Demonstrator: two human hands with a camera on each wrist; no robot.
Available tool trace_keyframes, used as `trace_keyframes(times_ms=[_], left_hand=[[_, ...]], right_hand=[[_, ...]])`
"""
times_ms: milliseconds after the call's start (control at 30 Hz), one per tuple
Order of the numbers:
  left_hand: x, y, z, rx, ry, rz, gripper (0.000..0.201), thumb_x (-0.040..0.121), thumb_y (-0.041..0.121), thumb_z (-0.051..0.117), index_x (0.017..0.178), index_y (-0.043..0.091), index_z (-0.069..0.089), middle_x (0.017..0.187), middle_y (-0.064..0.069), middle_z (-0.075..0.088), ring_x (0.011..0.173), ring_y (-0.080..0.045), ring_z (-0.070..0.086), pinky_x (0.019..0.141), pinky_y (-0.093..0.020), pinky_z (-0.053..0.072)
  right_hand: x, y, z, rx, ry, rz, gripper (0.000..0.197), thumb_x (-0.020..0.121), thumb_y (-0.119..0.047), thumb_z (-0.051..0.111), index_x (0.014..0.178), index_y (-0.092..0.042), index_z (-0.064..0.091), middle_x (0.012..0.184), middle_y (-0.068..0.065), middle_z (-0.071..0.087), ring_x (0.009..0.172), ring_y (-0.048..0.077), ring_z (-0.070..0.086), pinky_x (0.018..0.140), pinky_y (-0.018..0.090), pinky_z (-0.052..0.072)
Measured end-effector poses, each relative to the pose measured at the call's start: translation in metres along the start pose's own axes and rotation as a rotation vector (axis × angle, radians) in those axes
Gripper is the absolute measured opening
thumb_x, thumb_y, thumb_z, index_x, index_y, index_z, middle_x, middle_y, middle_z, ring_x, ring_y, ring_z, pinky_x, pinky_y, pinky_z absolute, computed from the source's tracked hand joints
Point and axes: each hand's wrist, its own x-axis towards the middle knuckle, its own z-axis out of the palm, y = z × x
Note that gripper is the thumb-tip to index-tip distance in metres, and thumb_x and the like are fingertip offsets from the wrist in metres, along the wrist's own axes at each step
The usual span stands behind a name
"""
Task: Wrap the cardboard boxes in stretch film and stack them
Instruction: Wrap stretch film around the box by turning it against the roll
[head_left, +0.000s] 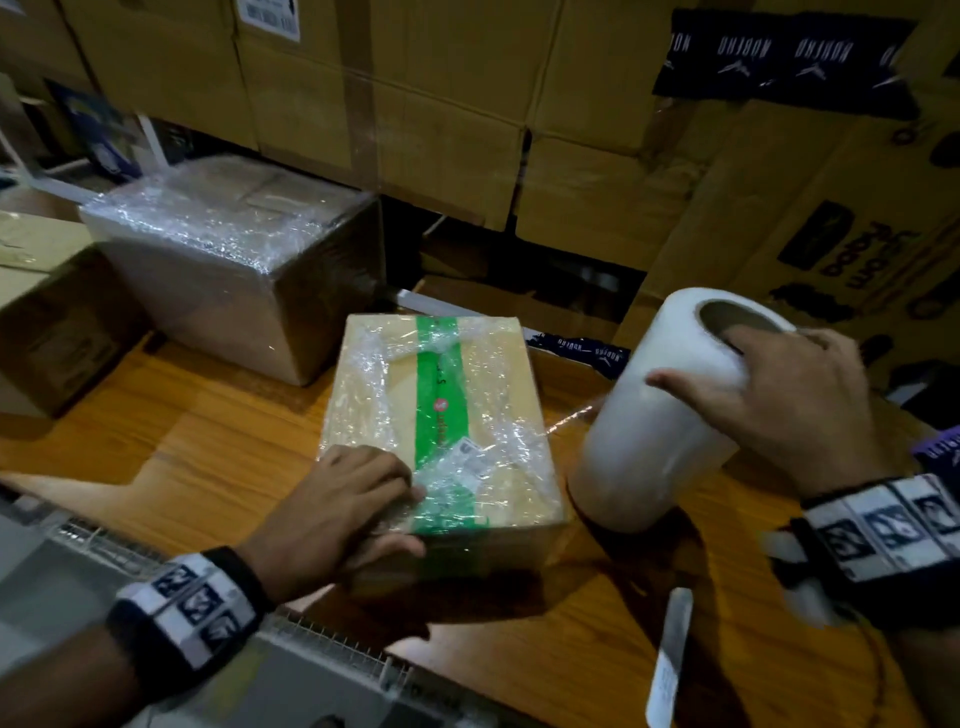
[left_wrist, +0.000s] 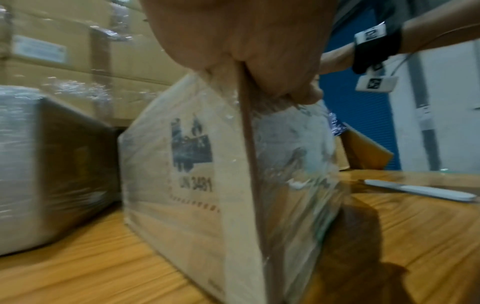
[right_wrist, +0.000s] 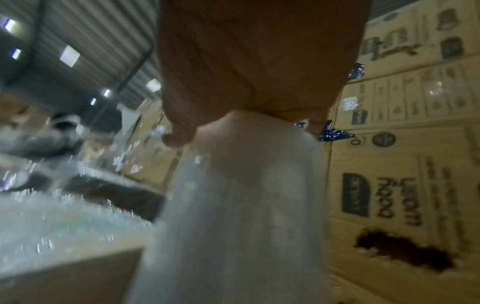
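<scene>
Head view: small box at centre of wooden table, film over its top and sides.
Left hand: fingers curled over box's 7 o'clock corner, steadying it.
Right hand: grips stretch film roll at 3 o'clock, fingers in core.
Film: taut strand joins roll to box.
Done: larger wrapped box at 10 o'clock.
Left: probably cutting film, stacking.

Left grip curled around something; right grip likewise, fingers spread.
</scene>
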Motion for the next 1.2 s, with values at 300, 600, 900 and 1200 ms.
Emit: trace_keyframes(times_ms=[300, 600, 900, 1200], left_hand=[[0.025, 0.014, -0.025, 0.088, 0.065, -0.245, 0.036, 0.096, 0.057, 0.062, 0.107, 0.023, 0.061, 0.106, 0.002, 0.055, 0.089, -0.008, 0.041, 0.077, -0.033, 0.048], [0.077, 0.084, 0.026, 0.153, -0.042, -0.471, 0.077, 0.09, 0.077, 0.036, 0.147, 0.025, 0.039, 0.134, -0.006, 0.048, 0.119, -0.024, 0.045, 0.103, -0.043, 0.041], [0.128, 0.078, 0.039, 0.291, -0.146, -0.655, 0.088, 0.077, 0.092, 0.026, 0.123, 0.019, 0.044, 0.116, -0.01, 0.045, 0.102, -0.029, 0.043, 0.088, -0.047, 0.038], [0.056, 0.079, 0.037, 0.071, 0.068, -0.334, 0.052, 0.086, 0.07, 0.048, 0.107, 0.023, 0.052, 0.128, -0.01, 0.048, 0.117, -0.026, 0.046, 0.095, -0.049, 0.045]], right_hand=[[-0.005, -0.022, 0.006, -0.035, 0.0, 0.043, 0.107, 0.08, -0.095, 0.029, 0.13, -0.006, 0.058, 0.116, 0.019, 0.069, 0.109, 0.036, 0.065, 0.107, 0.053, 0.04], [-0.008, -0.018, -0.006, 0.08, -0.075, -0.033, 0.07, 0.082, -0.051, 0.051, 0.132, -0.001, 0.054, 0.111, 0.02, 0.067, 0.097, 0.035, 0.063, 0.09, 0.048, 0.05], [-0.015, 0.005, -0.016, 0.181, -0.294, -0.17, 0.08, 0.089, -0.05, 0.044, 0.156, -0.007, 0.036, 0.149, 0.015, 0.052, 0.139, 0.032, 0.043, 0.122, 0.047, 0.025], [0.002, 0.008, 0.006, 0.049, -0.007, -0.116, 0.09, 0.079, -0.095, 0.038, 0.115, -0.019, 0.068, 0.109, 0.002, 0.072, 0.102, 0.026, 0.064, 0.099, 0.048, 0.039]])
